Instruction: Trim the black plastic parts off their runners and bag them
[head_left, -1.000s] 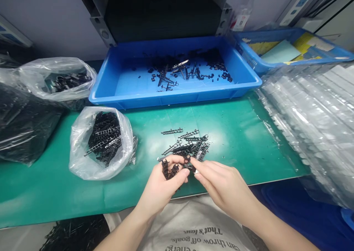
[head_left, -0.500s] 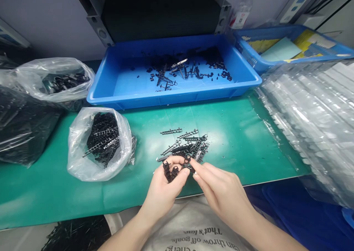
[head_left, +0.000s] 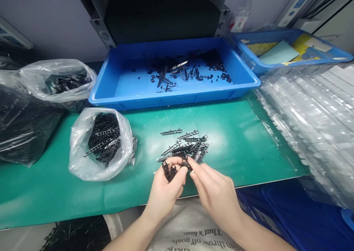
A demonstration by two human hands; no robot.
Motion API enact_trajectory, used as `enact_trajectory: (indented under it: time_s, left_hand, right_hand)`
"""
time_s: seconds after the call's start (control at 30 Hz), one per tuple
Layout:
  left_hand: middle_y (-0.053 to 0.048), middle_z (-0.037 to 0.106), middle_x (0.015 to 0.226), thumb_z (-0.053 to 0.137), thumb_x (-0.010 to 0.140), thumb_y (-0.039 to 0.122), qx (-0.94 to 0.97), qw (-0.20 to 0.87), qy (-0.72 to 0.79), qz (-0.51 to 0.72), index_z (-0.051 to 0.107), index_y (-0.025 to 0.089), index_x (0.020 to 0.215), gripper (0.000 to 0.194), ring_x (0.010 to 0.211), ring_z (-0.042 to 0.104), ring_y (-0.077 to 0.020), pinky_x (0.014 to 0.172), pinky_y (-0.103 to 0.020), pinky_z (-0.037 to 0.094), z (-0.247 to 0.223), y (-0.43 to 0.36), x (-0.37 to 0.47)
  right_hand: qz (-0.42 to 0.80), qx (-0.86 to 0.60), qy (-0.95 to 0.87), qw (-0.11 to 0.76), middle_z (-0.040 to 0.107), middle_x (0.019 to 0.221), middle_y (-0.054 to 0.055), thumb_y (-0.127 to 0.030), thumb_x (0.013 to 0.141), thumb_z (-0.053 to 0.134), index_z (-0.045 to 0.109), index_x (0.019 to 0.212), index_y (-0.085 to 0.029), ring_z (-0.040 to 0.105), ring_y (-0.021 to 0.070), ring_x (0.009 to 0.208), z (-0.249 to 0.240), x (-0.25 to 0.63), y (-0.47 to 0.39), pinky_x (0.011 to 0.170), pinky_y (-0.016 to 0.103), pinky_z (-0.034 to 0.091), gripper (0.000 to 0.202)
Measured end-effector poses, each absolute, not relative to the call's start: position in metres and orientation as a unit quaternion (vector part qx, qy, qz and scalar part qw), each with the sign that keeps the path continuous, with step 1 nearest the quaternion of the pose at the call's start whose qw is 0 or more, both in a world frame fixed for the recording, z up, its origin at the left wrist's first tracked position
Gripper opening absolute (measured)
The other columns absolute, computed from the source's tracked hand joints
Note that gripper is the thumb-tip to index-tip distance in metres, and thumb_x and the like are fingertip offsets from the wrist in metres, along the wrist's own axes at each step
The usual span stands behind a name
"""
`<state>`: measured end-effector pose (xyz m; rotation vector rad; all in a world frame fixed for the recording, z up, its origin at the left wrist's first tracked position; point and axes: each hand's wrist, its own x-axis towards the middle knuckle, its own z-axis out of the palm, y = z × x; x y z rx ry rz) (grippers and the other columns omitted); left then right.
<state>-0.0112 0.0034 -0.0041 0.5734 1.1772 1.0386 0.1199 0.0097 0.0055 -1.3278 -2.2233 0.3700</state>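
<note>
Your 2 hands meet at the near edge of the green mat (head_left: 238,133). Your left hand (head_left: 166,192) is closed around a small bunch of black plastic strips (head_left: 168,169), and your right hand (head_left: 214,193) pinches 1 end of that bunch with thumb and forefinger. Open mat lies to the right, up to the stacked clear trays (head_left: 312,125). Just beyond your fingers sits a loose pile of strips (head_left: 190,144). To the left stands an open plastic bag (head_left: 101,144) of strips, and behind it the blue tray (head_left: 171,92) closes off the far side. Compared with 1 second ago, both hands sit slightly nearer the pile, and the grip is unchanged.
</note>
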Motion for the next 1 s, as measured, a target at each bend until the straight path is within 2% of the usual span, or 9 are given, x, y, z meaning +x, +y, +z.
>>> enact_trajectory:
  time_s: [0.23,0.4,0.47,0.6,0.7,0.8,0.9,1.0]
  left_hand:
    - [0.009,0.043,0.052,0.064,0.074,0.037,0.242,0.682,0.510,0.464,0.049,0.017,0.089,0.029,0.034,0.023,0.0014,0.032,-0.011,0.018,0.000,0.004,-0.014]
    - [0.009,0.045,0.052,0.064,0.074,0.037,0.237,0.689,0.510,0.457,0.048,0.016,0.088,0.030,0.033,0.023,0.0020,0.032,-0.011,0.016,0.000,0.005,-0.015]
    - [0.009,0.045,0.053,0.064,0.074,0.038,0.236,0.690,0.510,0.456,0.047,0.017,0.088,0.030,0.032,0.023,0.0021,0.032,-0.011,0.015,0.000,0.005,-0.015]
    - [0.008,0.047,0.053,0.062,0.075,0.038,0.240,0.693,0.509,0.450,0.047,0.017,0.089,0.029,0.033,0.022,0.0016,0.033,-0.012,0.014,-0.001,0.003,-0.017]
    - [0.010,0.040,0.048,0.059,0.077,0.042,0.246,0.687,0.514,0.450,0.046,0.018,0.085,0.029,0.035,0.020,0.0004,0.034,-0.012,0.015,-0.004,0.002,-0.019]
    - [0.012,0.032,0.043,0.059,0.074,0.049,0.248,0.683,0.514,0.456,0.044,0.018,0.080,0.036,0.036,0.018,-0.0009,0.034,-0.012,0.014,-0.007,0.005,-0.019]
    - [0.013,0.031,0.040,0.064,0.068,0.051,0.228,0.681,0.507,0.476,0.042,0.018,0.081,0.041,0.035,0.019,-0.0016,0.033,-0.012,0.014,-0.006,0.008,-0.016]
    - [0.013,0.033,0.041,0.066,0.064,0.053,0.197,0.684,0.492,0.501,0.040,0.020,0.079,0.044,0.033,0.022,-0.0020,0.032,-0.013,0.017,-0.004,0.008,-0.010]
  right_hand:
    - [0.294,-0.512,-0.750,0.297,0.066,0.085,0.007,-0.021,0.092,0.030,0.052,0.119,-0.013,0.062,0.0158,0.071,0.008,0.126,0.015,0.062,0.026,0.050,0.036]
    - [0.304,-0.556,-0.727,0.265,0.065,0.105,0.009,-0.027,0.089,0.037,0.054,0.115,-0.015,0.063,0.0214,0.090,0.004,0.133,0.031,0.075,0.032,0.052,0.033]
    - [0.266,-0.575,-0.738,0.232,0.065,0.107,0.009,-0.028,0.088,0.040,0.054,0.115,-0.016,0.063,0.0238,0.092,0.002,0.137,0.041,0.073,0.034,0.052,0.033]
    - [0.185,-0.601,-0.770,0.105,0.067,0.101,0.007,-0.025,0.088,0.046,0.053,0.117,-0.019,0.065,0.0255,0.086,0.002,0.140,0.063,0.069,0.034,0.052,0.030]
    - [0.165,-0.590,-0.788,0.057,0.068,0.100,0.005,-0.026,0.086,0.051,0.056,0.112,-0.021,0.065,0.0267,0.082,0.004,0.138,0.076,0.065,0.034,0.052,0.027]
    - [0.154,-0.579,-0.799,0.045,0.068,0.097,0.005,-0.026,0.084,0.054,0.060,0.106,-0.021,0.066,0.0275,0.080,0.004,0.140,0.081,0.059,0.033,0.051,0.023]
    - [0.123,-0.555,-0.821,0.052,0.069,0.093,0.004,-0.027,0.083,0.054,0.061,0.101,-0.022,0.067,0.0262,0.076,-0.001,0.150,0.079,0.056,0.031,0.051,0.020]
    - [0.082,-0.508,-0.850,0.116,0.070,0.074,0.002,-0.038,0.088,0.043,0.064,0.087,-0.024,0.065,0.0210,0.058,-0.013,0.158,0.083,0.044,0.026,0.047,0.025]
